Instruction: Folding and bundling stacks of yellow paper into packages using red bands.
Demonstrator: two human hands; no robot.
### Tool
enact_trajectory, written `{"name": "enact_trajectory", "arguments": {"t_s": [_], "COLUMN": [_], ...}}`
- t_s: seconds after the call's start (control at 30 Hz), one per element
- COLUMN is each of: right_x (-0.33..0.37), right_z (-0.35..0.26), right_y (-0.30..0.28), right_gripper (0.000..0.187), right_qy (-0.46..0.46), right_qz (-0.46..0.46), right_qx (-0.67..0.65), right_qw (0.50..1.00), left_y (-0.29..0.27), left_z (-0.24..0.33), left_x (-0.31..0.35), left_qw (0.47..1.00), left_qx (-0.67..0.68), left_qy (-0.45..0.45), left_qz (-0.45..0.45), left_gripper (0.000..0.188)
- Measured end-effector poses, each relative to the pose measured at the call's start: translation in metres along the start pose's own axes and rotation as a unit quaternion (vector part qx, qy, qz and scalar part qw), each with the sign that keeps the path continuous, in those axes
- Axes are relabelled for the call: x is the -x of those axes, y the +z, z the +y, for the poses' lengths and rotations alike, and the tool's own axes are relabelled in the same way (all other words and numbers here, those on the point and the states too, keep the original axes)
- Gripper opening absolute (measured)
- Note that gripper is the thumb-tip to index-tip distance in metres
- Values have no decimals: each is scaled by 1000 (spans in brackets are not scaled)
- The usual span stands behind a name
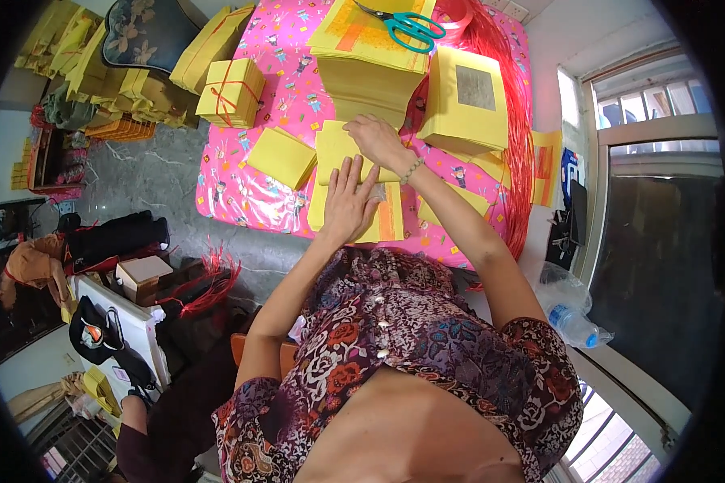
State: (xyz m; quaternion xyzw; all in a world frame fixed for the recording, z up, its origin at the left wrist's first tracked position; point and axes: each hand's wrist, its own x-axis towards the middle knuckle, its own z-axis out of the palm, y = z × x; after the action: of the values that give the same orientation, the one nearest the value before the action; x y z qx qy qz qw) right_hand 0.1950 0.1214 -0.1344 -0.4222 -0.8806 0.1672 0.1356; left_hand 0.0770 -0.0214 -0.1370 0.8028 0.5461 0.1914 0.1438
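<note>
My left hand (348, 200) lies flat with fingers spread on a sheet of yellow paper (318, 211) that carries an orange-red band near its right side. Just above and right of it, my right hand (376, 143), with a beaded bracelet at the wrist, presses on a plain yellow paper layer (330, 141) overlapping that sheet. Its fingers are loosely bent and partly extended; nothing shows lifted in them. What lies under both palms is hidden. Beyond the hands rises a tall stack of yellow paper (366, 88), with teal-handled scissors (413, 30) on top.
A pink patterned cloth (246, 201) covers the table. A smaller yellow pile (282, 157), a bundle tied with red string (231, 92) and another stack (463, 117) surround the work. Red strands (519, 161) hang at the right edge. A person's arm (134, 414) shows lower left.
</note>
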Motion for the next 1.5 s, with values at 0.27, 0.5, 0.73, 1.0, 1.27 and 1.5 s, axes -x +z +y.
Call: {"name": "enact_trajectory", "arguments": {"t_s": [0.27, 0.5, 0.73, 1.0, 1.27, 1.5], "right_x": [-2, -2, -3, -3, -2, 0], "right_z": [1, 3, 1, 2, -2, 2], "right_y": [3, 8, 6, 10, 9, 16], "right_gripper": [22, 19, 19, 19, 21, 21], "right_qy": [-1, -3, 3, 9, 14, 23], "right_qz": [16, 38, 38, 50, 43, 59], "right_qx": [-4, -12, -20, -32, -10, -16], "right_qw": [1000, 999, 999, 998, 999, 998], "left_y": [1, -6, -10, -15, -12, -12], "left_z": [-1, 0, -2, -3, -9, -10], "left_x": [1, 0, 5, 9, 11, 12], "left_qw": [1000, 999, 1000, 999, 998, 997], "left_qx": [14, 37, -10, -29, -10, -34], "left_qy": [0, -5, -14, -24, -15, -3], "left_qz": [6, 0, -23, -39, -55, -65], "left_gripper": [64, 71, 72, 77, 83, 86]}}
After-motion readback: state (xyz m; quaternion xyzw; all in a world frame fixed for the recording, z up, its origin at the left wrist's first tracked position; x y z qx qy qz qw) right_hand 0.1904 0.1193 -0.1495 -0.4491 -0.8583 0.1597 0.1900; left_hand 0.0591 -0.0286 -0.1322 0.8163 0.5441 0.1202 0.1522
